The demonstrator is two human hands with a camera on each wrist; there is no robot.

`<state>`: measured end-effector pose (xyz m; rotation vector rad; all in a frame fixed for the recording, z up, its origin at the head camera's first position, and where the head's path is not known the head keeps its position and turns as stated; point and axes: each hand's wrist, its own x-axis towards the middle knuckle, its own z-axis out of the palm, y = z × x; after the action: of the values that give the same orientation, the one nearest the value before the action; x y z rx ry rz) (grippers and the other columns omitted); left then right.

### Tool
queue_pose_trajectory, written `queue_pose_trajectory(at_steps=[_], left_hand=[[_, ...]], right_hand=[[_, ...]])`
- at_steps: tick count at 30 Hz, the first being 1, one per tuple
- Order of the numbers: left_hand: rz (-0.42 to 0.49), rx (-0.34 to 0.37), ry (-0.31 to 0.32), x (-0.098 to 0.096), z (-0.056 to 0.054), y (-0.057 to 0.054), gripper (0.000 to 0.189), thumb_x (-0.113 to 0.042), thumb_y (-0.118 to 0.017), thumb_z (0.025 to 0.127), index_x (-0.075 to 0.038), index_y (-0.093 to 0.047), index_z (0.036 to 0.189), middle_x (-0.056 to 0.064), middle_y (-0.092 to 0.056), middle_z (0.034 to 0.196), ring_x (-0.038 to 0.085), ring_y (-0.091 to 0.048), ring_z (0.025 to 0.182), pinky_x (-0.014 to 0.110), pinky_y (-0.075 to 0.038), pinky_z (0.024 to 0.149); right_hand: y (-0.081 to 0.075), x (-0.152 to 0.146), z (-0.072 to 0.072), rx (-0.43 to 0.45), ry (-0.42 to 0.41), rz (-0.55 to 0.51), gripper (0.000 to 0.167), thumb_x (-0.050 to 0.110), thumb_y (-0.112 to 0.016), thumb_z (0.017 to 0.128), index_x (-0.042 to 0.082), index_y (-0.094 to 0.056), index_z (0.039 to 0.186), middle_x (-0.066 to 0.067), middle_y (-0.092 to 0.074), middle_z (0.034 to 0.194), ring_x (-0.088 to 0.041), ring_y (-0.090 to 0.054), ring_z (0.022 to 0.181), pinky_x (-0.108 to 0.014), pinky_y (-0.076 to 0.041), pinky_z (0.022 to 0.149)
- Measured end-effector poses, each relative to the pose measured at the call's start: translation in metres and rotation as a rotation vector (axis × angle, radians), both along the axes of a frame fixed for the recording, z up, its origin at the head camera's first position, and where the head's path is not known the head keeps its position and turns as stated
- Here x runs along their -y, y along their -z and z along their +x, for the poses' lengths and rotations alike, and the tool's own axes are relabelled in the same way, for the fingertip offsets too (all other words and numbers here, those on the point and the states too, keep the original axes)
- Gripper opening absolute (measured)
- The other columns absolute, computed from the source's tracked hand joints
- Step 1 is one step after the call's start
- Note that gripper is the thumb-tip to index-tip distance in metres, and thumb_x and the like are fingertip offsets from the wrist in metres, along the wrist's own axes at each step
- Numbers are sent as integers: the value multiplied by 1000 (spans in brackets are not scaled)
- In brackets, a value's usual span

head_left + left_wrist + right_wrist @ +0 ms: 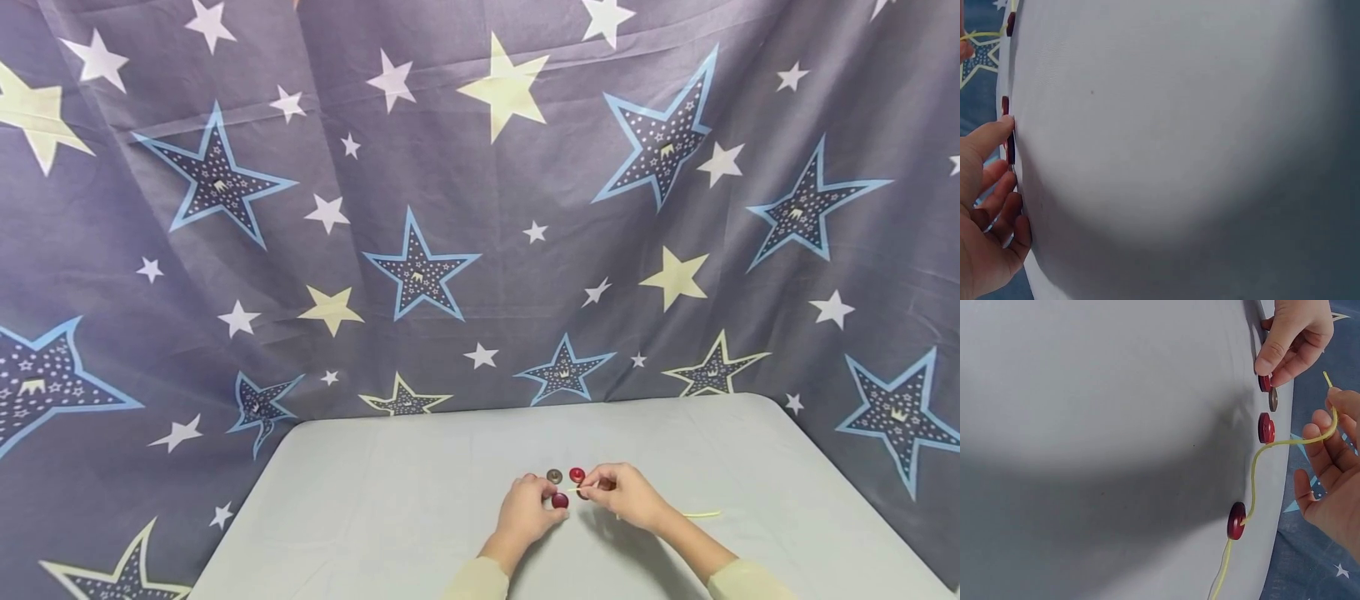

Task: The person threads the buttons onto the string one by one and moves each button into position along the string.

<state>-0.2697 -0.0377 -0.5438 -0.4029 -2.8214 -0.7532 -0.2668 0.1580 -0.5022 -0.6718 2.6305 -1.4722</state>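
Near side: yellow cord [1291, 442] trails on the table [375, 483] right of the right hand [624, 497], with a threaded button [1235, 522] on it, hidden from the head view; left hand [525, 510] holds the dark red button [560, 501] on the table between thumb and fingers; right hand pinches the cord close to its free end, that end raised and pointing left. Key relation: dark red button sits left, slightly nearer and lower than the cord's end; free length runs roughly left-right; left hand is the one on the button. Just beyond: maroon button [1263, 428], partly behind right fingers in the head view; then brown button [554, 476] left, bright red button [577, 474] right; starry cloth [450, 183] farthest.
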Motion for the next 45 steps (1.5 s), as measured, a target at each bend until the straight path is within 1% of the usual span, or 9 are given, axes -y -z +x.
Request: queue_pose_trajectory(at_steps=[9, 13, 19, 28, 31, 33, 36, 41, 45], left_hand=[[-26, 36, -18, -2, 0, -4, 31, -36, -80, 68, -14, -71, 87, -6, -52, 75, 9, -43, 69, 24, -36, 60], [-23, 51, -25, -2, 1, -6, 30, -36, -80, 68, -15, -71, 87, -6, -52, 75, 9, -43, 69, 24, -35, 60], [-32, 43, -26, -2, 2, -8, 29, -37, -80, 68, -16, -72, 86, -6, -52, 75, 9, -43, 69, 24, -36, 60], [-12, 31, -28, -2, -1, -3, 25, -34, -79, 68, -15, -71, 82, -6, -53, 74, 8, -42, 68, 23, -35, 59], [3, 28, -27, -1, -2, -2, 24, -33, -79, 68, -15, -70, 81, -6, -53, 73, 7, -43, 68, 23, -36, 59], [15, 26, -26, -1, -3, -1, 24, -33, -79, 68, -15, -70, 80, -7, -53, 73, 7, -44, 68, 23, -37, 60], [30, 21, -23, 0, -3, -1, 23, -33, -78, 68, -15, -70, 80, -7, -54, 72, 6, -45, 68, 24, -39, 61], [31, -13, -26, 3, 0, -2, 22, -33, -78, 68, -16, -69, 79, -8, -56, 71, 5, -46, 67, 24, -39, 62], [47, -32, -29, 6, 2, -6, 21, -33, -76, 68, -17, -69, 79, -8, -57, 72, 5, -47, 68, 24, -38, 61]], right_hand=[[-3, 0, 2, 5, -14, -39, 16, 16, -66, 86, 0, -68, 87, 1, -55, 60, 3, -40, 45, -17, -35, 39], [-3, 1, 2, 7, -9, -27, 16, 16, -66, 86, 0, -68, 87, 3, -54, 60, 3, -40, 45, -17, -35, 39], [-3, 1, 0, 0, 2, -11, 15, 16, -66, 86, 1, -68, 87, 7, -53, 60, 3, -40, 45, -17, -36, 39], [-2, 1, -1, 0, 6, -19, 13, 14, -64, 87, 2, -69, 88, -3, -57, 63, 3, -40, 46, -16, -35, 39], [-2, 1, -1, 0, 10, -19, 13, 14, -65, 87, 1, -69, 88, -2, -57, 64, 4, -40, 47, -17, -36, 40], [-6, 2, 2, -1, 10, -20, 13, 13, -65, 86, 0, -68, 88, -3, -57, 64, 4, -40, 47, -17, -36, 41], [-8, 2, 2, -5, 13, -14, 13, 13, -65, 86, 0, -68, 87, -2, -57, 64, 4, -40, 48, -17, -36, 41], [-6, 0, 1, -18, 12, -11, 12, 16, -66, 85, 4, -69, 86, 2, -55, 62, 3, -41, 46, -18, -37, 41], [-6, 0, 2, -24, 7, -19, 13, 17, -67, 85, 4, -69, 86, 2, -55, 61, 3, -41, 46, -18, -37, 41]])
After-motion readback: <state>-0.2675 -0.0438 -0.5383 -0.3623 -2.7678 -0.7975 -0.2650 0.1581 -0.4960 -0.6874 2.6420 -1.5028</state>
